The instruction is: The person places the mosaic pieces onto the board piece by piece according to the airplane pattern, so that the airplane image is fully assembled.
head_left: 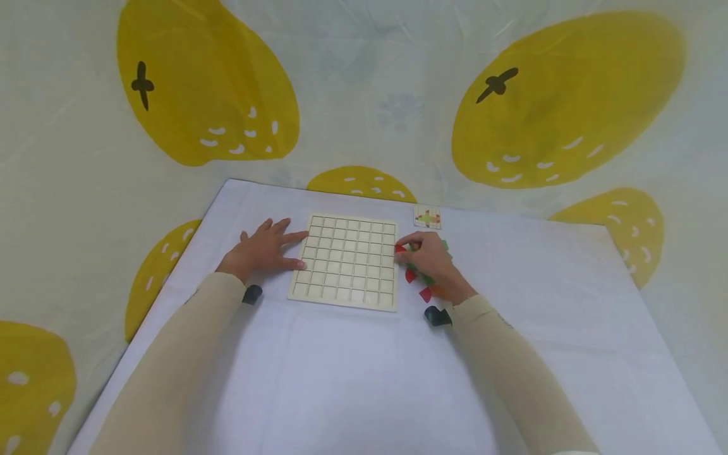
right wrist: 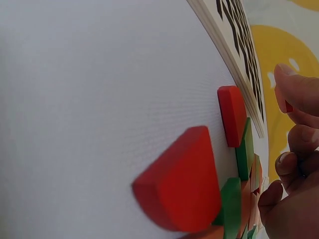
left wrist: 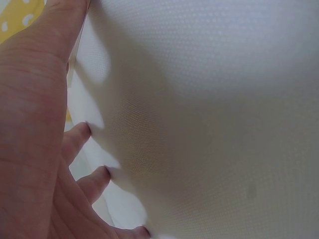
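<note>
A pale wooden board [head_left: 347, 262] with a grid of squares lies flat on the white table. My left hand [head_left: 263, 248] rests at its left edge, fingers spread, thumb and index finger touching the rim. In the left wrist view the fingertips [left wrist: 102, 174] press on the white cloth. Near the board's right edge my right hand [head_left: 429, 256] pinches a red piece [head_left: 400, 249] between thumb and fingers. Below that hand lie more pieces, among them a red quarter-round piece [right wrist: 184, 184], another red piece [right wrist: 232, 115] and a green piece [right wrist: 245, 152]; the hand partly hides several.
A small square card [head_left: 428, 217] with a green and red pattern on a grid lies beyond the right hand. The white table [head_left: 341, 379] backs onto a curtain [head_left: 364, 82] printed with yellow fruit.
</note>
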`<state>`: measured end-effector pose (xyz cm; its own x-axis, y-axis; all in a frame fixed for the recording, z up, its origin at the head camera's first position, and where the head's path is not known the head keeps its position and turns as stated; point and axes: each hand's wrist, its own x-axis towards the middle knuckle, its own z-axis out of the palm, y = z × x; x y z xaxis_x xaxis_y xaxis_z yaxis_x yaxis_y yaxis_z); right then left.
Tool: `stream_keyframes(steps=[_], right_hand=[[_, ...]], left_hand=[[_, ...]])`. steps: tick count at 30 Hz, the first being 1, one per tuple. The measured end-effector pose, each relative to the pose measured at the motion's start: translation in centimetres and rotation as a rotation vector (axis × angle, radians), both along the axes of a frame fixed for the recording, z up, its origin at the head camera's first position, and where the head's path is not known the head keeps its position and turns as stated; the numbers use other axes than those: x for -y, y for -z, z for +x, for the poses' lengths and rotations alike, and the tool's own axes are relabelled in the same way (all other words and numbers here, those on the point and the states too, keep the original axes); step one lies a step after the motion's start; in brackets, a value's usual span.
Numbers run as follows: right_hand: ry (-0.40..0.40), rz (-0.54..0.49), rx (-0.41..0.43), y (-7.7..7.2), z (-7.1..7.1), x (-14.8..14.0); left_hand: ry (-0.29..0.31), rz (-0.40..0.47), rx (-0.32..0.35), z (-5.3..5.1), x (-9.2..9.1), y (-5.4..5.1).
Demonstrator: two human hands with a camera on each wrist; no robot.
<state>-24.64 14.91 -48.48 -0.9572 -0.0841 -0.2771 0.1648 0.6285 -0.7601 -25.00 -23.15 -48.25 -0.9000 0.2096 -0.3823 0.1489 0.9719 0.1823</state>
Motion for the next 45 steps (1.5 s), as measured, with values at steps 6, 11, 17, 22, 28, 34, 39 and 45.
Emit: stream_keyframes(steps=[6,11,17,22,28,34,39,45], right_hand=[[0.023,-0.034,0.034,0.3,-0.2,0.3],[0.010,-0.024,-0.001,0.4,-0.3,0.6],[0.021,-0.013,0.000,0.7,-0.6,0.9],[0.022,0.022,0.026,1.0,-0.7,1.3],[-0.002,0.019,-0.004,0.9,-0.8,1.7],[-0.011,0.026,-0.047,1.0,-0.8,2.2],[-0.013,0.048,-0.066,1.2,-0.8,2.5],[-0.001,0.072,-0.053,1.3,-1.0,2.7]], left_hand=[[-0.005,0.009,0.001,0.0,-0.3,-0.2],[0.008,0.008,-0.009,0.0,-0.2,-0.3],[0.005,0.009,-0.010,-0.1,-0.3,-0.1],[0.006,0.011,-0.008,0.0,-0.2,0.0],[0.016,-0.003,-0.015,0.3,-0.1,-0.1],[0.022,0.004,-0.023,0.2,0.0,-0.1],[0.026,0.006,-0.018,0.2,0.1,0.1],[0.032,-0.007,-0.034,0.4,0.1,0.1]])
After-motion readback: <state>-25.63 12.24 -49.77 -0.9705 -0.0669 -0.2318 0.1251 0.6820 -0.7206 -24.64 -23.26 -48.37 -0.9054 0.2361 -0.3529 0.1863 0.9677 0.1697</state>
